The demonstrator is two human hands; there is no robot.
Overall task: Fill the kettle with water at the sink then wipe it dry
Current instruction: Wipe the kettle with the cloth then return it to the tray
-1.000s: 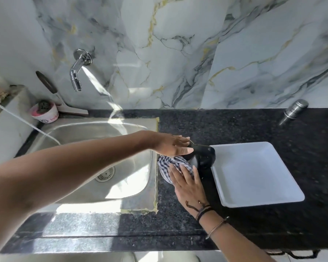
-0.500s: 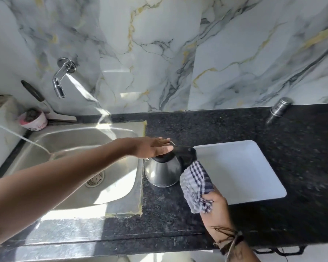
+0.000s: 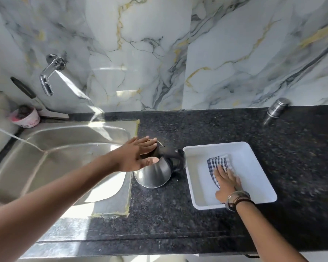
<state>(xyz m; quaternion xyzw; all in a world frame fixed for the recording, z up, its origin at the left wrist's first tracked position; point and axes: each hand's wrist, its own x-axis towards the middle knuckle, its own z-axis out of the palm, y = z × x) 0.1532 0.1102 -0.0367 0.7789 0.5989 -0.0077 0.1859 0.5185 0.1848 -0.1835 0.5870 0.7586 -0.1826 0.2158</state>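
Observation:
The steel kettle (image 3: 153, 174) with its black handle stands on the dark counter, between the sink (image 3: 55, 157) and the white tray (image 3: 254, 167). My left hand (image 3: 134, 157) is spread flat over the kettle's top, fingers apart, gripping nothing. Inside the tray lies the blue-and-white checked cloth (image 3: 217, 162), bunched up. My right hand (image 3: 227, 181) lies flat on the near part of the cloth with straight fingers, pressing it against the tray floor.
The wall tap (image 3: 49, 76) hangs over the sink's far left; no water runs from it. A pink cup (image 3: 26, 116) and a black-handled scraper (image 3: 27, 91) sit behind the sink. A steel tumbler (image 3: 277, 108) stands at the back right by the marble wall.
My right hand carried the cloth away from the kettle's side, to the right, and laid it down in the white tray. My left hand stayed over the kettle's top.

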